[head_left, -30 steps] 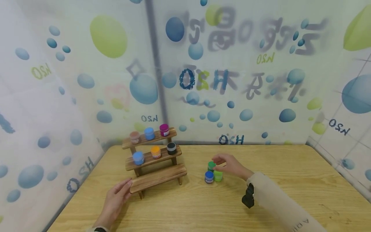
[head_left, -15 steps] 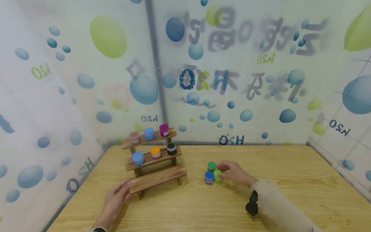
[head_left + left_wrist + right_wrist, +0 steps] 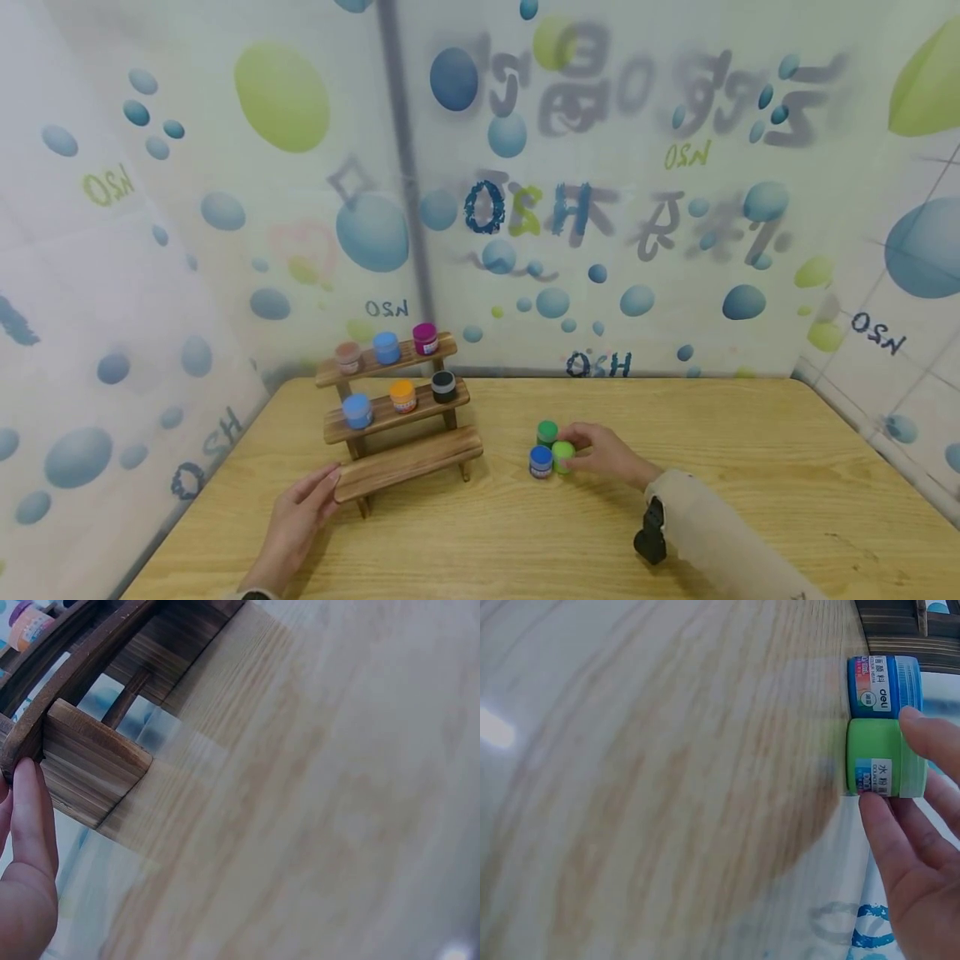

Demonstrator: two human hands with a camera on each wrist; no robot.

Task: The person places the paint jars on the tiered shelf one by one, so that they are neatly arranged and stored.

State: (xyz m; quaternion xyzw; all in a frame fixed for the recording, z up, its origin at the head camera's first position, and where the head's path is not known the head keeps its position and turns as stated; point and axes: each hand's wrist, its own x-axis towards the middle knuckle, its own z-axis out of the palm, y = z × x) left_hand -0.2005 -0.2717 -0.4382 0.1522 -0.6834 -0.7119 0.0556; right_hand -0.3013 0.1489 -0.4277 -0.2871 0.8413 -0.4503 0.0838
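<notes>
A three-step wooden display stand (image 3: 408,464) stands at the left of the table. My left hand (image 3: 300,508) holds the left end of its lowest step, with a finger (image 3: 30,817) against the board's end in the left wrist view. To the right, my right hand (image 3: 603,452) grips a light green paint jar (image 3: 562,457), thumb on one side and fingers on the other. In the right wrist view this jar (image 3: 874,757) is upright on the table. Beside it are a blue paint jar (image 3: 541,461) and a dark green paint jar (image 3: 547,432).
Paint jars line the stand's upper two steps: brown (image 3: 348,357), light blue (image 3: 386,347) and purple (image 3: 425,338) on top; light blue (image 3: 357,411), orange (image 3: 402,396) and black (image 3: 444,386) below. A patterned curtain (image 3: 637,333) hangs behind the wooden table (image 3: 465,550).
From above the jars, my right hand has moved slightly right and down and taken hold of the light green paint jar. My left hand stays at the stand.
</notes>
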